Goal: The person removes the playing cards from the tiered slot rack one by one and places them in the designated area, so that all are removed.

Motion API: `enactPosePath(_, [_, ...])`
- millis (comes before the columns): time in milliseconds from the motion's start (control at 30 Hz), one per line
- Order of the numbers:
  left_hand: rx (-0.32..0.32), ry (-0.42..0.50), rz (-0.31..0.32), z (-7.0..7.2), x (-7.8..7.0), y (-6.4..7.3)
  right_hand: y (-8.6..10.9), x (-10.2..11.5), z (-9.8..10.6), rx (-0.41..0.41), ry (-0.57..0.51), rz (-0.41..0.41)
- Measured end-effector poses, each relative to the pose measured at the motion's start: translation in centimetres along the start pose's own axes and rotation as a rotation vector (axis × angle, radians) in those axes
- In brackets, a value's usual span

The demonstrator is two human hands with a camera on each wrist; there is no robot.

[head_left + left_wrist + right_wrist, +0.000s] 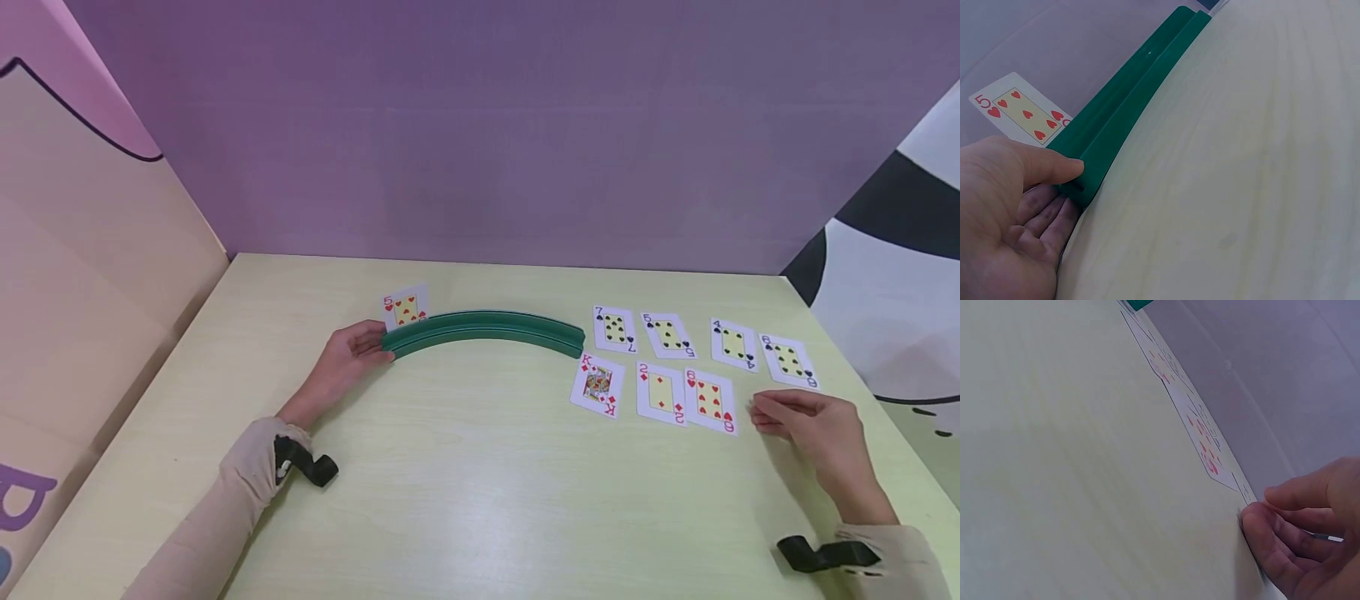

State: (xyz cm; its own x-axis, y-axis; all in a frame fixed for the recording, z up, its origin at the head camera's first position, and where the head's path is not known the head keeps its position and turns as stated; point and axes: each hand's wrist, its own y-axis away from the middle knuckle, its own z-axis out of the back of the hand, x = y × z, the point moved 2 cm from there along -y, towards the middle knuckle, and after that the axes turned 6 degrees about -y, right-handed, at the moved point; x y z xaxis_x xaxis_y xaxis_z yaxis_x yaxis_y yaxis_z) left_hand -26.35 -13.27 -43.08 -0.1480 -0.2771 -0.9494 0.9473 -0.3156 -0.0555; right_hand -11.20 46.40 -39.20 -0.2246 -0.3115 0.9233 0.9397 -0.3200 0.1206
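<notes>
At the left of the table a curved green card holder (487, 327) stands with its left end in my left hand (351, 360). In the left wrist view the thumb (1054, 167) presses on the front of the holder and the other fingers curl beneath. A five of hearts (405, 305) stands upright in the holder near that end. My right hand (813, 437) rests low over the table, fingers loosely curled, with nothing visible in it. Just left of it lies a red hearts card (710, 402), beside a two of diamonds (661, 393) and a red king (597, 385).
Behind the red cards lies a row of black cards: a seven (615, 330), a five (667, 335), a four (733, 343) and one more (789, 362) above my right hand. A purple panel (480, 150) closes off the table's far edge.
</notes>
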Motion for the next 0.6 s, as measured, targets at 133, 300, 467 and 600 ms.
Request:
enactPosePath(133, [-0.001,-0.009,0.004,0.0,0.1,0.0,0.2,0.9,0.0,-0.016,0.011,0.059])
enactPosePath(300, [0.001,-0.014,0.009,-0.1,0.1,0.1,0.5,2.9,-0.9,-0.036,0.066,0.132])
enactPosePath(467, [-0.005,-0.018,0.007,-0.1,-0.1,0.1,0.8,5.6,-2.8,-0.017,0.150,0.202])
enactPosePath(600, [-0.010,-0.030,0.005,0.0,-0.1,0.2,0.9,7.6,-4.4,0.036,0.112,0.267])
